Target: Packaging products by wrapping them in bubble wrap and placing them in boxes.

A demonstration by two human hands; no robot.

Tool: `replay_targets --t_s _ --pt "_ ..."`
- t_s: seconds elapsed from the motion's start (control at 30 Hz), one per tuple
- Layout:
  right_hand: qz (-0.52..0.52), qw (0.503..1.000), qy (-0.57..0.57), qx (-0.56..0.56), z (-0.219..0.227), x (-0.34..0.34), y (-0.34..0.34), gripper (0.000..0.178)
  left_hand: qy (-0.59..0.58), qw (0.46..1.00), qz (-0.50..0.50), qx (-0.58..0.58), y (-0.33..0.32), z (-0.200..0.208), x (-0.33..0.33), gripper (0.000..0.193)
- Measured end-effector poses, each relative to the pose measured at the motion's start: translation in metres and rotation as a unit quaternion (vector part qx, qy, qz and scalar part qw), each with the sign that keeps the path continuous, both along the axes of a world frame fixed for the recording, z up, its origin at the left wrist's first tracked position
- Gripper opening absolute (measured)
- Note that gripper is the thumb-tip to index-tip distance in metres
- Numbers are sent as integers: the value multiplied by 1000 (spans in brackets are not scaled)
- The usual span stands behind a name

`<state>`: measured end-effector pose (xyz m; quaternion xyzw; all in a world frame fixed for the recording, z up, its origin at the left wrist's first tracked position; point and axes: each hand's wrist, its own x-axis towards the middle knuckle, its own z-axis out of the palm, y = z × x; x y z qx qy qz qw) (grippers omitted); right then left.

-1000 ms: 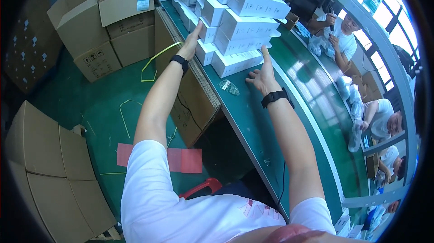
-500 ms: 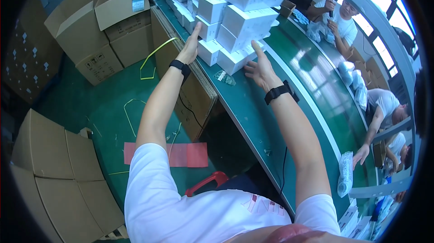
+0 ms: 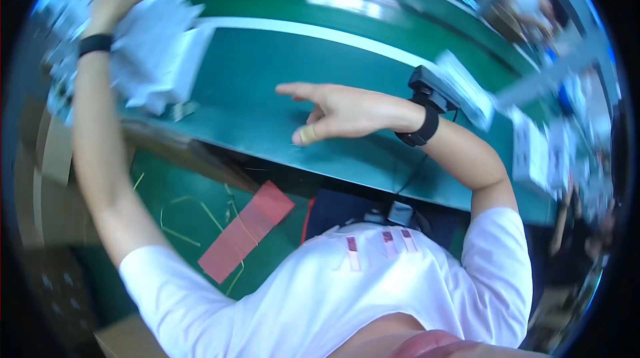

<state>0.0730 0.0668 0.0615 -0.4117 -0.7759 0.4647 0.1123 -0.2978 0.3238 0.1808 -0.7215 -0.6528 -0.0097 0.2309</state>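
Note:
My left hand (image 3: 112, 3) rests against the side of a blurred stack of white boxes (image 3: 160, 41) at the far left of the green table (image 3: 280, 85). It wears a black wristband. My right hand (image 3: 337, 111) hovers over the bare green tabletop, away from the boxes. Its fingers are spread and it holds nothing. A finger carries a tan bandage, and a black watch sits on the wrist.
A small dark scanner-like device (image 3: 430, 85) lies by my right wrist. White packages (image 3: 467, 88) sit farther right on the table. Below the table edge are the green floor, a red tape strip (image 3: 247, 228), loose yellow straps and cardboard cartons (image 3: 50, 158). Another person (image 3: 533, 1) sits at the far right.
The view has swung sharply to the right and is blurred. My right hand has come off the white boxes and moved out over the bare table. My left hand stays on the stack.

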Motion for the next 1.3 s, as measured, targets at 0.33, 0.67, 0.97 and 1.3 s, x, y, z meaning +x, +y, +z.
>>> replay_targets --t_s 0.33,0.67,0.97,1.3 --pt "-424 831 -256 252 -33 297 -121 72 -142 989 31 27 87 -9 -1 86" --pt "-422 835 -265 235 -62 304 -57 81 6 943 -297 148 -47 26 91 74" --pt "-350 877 -273 182 -73 308 -17 86 155 837 -525 -9 -181 -91 277 84" --pt "-326 826 -323 327 -59 330 -58 61 223 845 -485 41 -209 -54 274 50"
